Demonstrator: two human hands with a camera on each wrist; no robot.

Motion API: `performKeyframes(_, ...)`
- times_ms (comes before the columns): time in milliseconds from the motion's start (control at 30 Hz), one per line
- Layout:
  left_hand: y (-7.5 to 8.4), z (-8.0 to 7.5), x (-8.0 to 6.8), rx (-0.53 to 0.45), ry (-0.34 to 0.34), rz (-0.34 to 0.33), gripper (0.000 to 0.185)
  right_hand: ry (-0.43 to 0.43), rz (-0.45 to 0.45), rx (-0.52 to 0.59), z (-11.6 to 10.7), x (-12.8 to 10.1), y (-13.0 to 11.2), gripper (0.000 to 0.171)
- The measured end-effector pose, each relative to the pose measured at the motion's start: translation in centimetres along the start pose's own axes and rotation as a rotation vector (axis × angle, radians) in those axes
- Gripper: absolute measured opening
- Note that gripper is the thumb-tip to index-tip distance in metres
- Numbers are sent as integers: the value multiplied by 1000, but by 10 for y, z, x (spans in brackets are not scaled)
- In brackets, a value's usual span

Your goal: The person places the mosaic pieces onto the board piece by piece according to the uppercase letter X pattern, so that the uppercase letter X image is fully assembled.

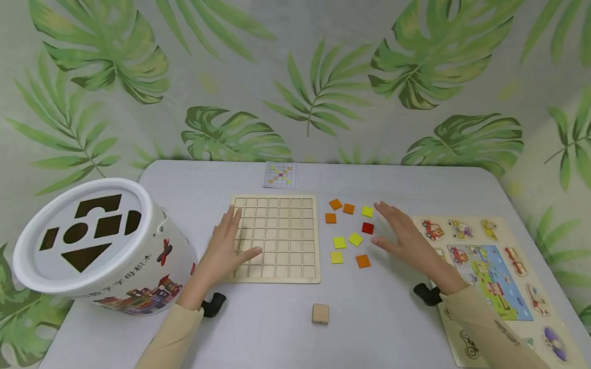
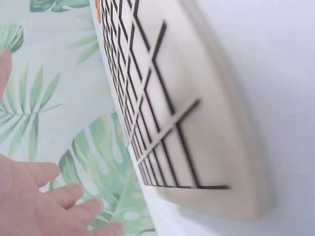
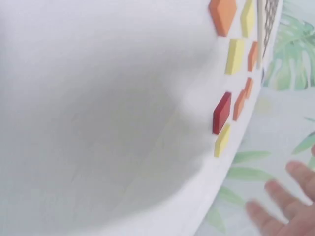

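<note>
A wooden board [image 1: 276,239] with a grid of square cells lies flat on the table, no tiles on it. My left hand [image 1: 223,250] is over its left edge, fingers straight and thumb spread, holding nothing; the left wrist view shows the fingers [image 2: 69,195] beside the board's grid. To the board's right lie scattered square tiles: several orange tiles [image 1: 363,261], several yellow tiles [image 1: 337,257] and one red tile [image 1: 368,228]. Just right of them my right hand [image 1: 407,241] hovers with extended fingers and nothing in its grasp. The right wrist view shows the red tile [image 3: 222,113] upright-looking from the steep angle.
A small card [image 1: 280,175] with a coloured grid pattern lies behind the board. In front sits a wooden cube [image 1: 320,314]. At left stands a white bucket [image 1: 141,277] with shaped holes in its lid. A picture puzzle board [image 1: 514,230] lies under the right forearm.
</note>
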State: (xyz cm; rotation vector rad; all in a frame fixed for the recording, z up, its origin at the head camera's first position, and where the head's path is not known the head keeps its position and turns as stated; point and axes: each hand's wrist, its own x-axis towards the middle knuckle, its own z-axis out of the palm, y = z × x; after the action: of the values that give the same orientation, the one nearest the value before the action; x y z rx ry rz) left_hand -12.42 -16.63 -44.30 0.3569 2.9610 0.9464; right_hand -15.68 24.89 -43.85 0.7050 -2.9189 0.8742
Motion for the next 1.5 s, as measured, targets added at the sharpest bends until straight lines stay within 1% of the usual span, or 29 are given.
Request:
performKeyframes(100, -8, 4, -10, -100, -38, -18, 106, -44, -34, 116, 5, 8, -5, 71)
performKeyframes(167, -13, 7, -16, -148, -56, -38, 110, -62, -58, 184, 10, 13, -8, 65)
performKeyframes(267, -21, 10, -25, -182, -66, -63, 114, -95, -81, 263, 20, 22, -10, 53)
performKeyframes(367, -27, 13, -32, -189, -70, -82, 116, -141, -61, 316, 30, 30, -11, 43)
performKeyframes(500, -32, 16, -37, -201, -76, -95, 117, -195, 3, 307, 41, 40, -12, 35)
performKeyframes(600, -33, 17, -39, -222, -79, -100, 117, -226, 16, 265, 47, 46, -13, 32)
performKeyframes(733, -33, 18, -39, -235, -78, -100, 113, -246, -21, 227, 51, 51, -15, 30)
performKeyframes(867, -34, 19, -40, -220, -67, -87, 109, -259, -78, 179, 52, 53, -19, 28)
performKeyframes(933, -34, 19, -40, -211, -62, -80, 108, -268, -92, 159, 52, 54, -21, 28)
performKeyframes(1067, -34, 18, -40, -189, -59, -79, 106, -268, -78, 144, 52, 58, -24, 26)
performKeyframes(1200, -34, 18, -39, -174, -61, -83, 107, -249, -64, 181, 52, 67, -32, 26)
performKeyframes(1267, -35, 18, -39, -170, -61, -87, 106, -240, -74, 208, 53, 75, -37, 26)
performKeyframes(1400, -35, 18, -39, -167, -64, -89, 105, -234, -104, 278, 58, 94, -53, 26)
performKeyframes(1500, -35, 18, -38, -164, -67, -86, 105, -220, -130, 291, 66, 112, -65, 26)
